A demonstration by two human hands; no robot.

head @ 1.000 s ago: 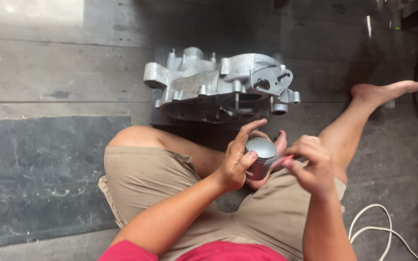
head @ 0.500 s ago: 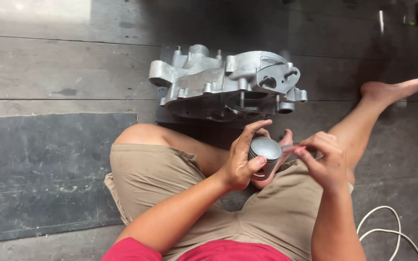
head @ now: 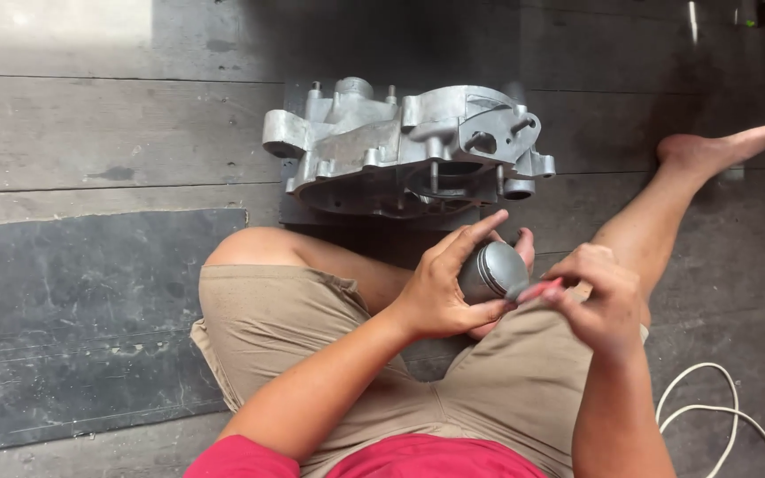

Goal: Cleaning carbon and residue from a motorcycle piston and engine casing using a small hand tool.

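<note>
I am cradling a small grey metal piston (head: 492,270), a short cylinder with grooves round its crown, in my left hand (head: 440,288). The fingers are curling closed around its far side and the thumb is pressing its near edge, so it is sitting above my lap, just in front of the big cast aluminium engine case (head: 405,146). My right hand (head: 599,296) is meeting the piston from the right, fingers pinching closed on a thin reddish tool or ring (head: 537,289) whose tip is touching the piston's rim; what it is exactly, I cannot tell.

To do this well, I judge the left grip should be holding the piston steady without covering the grooves, while the right is working lightly along the rim, not prying hard.

Beyond the piston the engine case is resting on a dark mat on the grey plank floor (head: 90,133). A white cable (head: 710,412) is looping to the piston's lower right.
</note>
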